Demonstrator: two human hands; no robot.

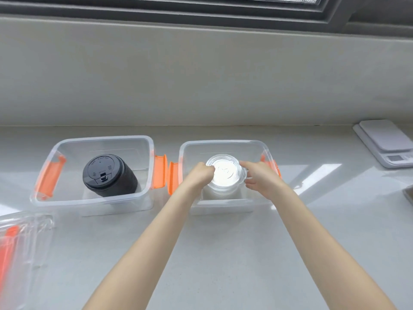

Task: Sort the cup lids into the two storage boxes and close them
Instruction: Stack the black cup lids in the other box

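Two clear storage boxes with orange latches stand side by side on the counter, both without their covers. The left box (93,139) holds a stack of black cup lids (109,175), tilted toward me. Inside the right box (223,143) stands a stack of clear cup lids (225,173). My left hand (201,174) grips the stack's left side with curled fingers. My right hand (259,175) holds its right side. Both hands reach down inside the right box.
A clear box cover with orange latches (20,242) lies at the near left edge of the counter. A white kitchen scale (388,142) sits at the far right against the wall. A dark object's corner (409,195) shows at the right edge.
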